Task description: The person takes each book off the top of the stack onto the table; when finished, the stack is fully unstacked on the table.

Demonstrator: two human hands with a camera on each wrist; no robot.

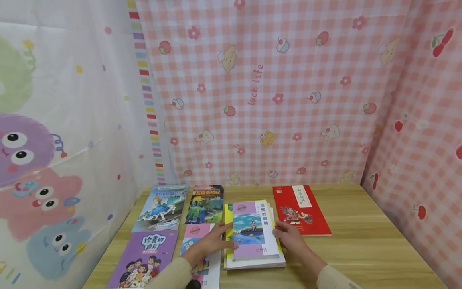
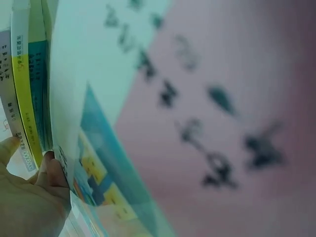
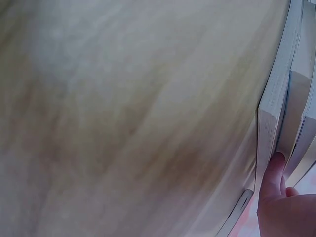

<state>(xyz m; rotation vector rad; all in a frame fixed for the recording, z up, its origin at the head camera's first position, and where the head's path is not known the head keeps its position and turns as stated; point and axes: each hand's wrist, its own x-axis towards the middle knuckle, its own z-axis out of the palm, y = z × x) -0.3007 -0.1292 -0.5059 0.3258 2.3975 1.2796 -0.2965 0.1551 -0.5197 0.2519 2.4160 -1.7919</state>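
In the head view, a stack of books stands near the middle of the table. On top lies a lilac-and-white book (image 1: 249,230) with a blue sea picture, slightly askew over a yellow-edged book (image 1: 229,257) and other white ones. My left hand (image 1: 212,243) touches the stack's left side. In the left wrist view its fingers (image 2: 49,170) meet the lilac, yellow and teal spines (image 2: 24,89). My right hand (image 1: 290,239) is against the opposite side, its fingers (image 3: 272,180) touching the page edges (image 3: 276,103) in the right wrist view.
A red book (image 1: 299,214) lies to the stack's right. To the left are a blue book (image 1: 162,208), a dark green one (image 1: 205,204), a purple one (image 1: 142,257) and a pink-and-white one (image 1: 213,273), partly behind my left arm. Patterned curtains (image 1: 270,120) surround the wooden table (image 1: 368,241).
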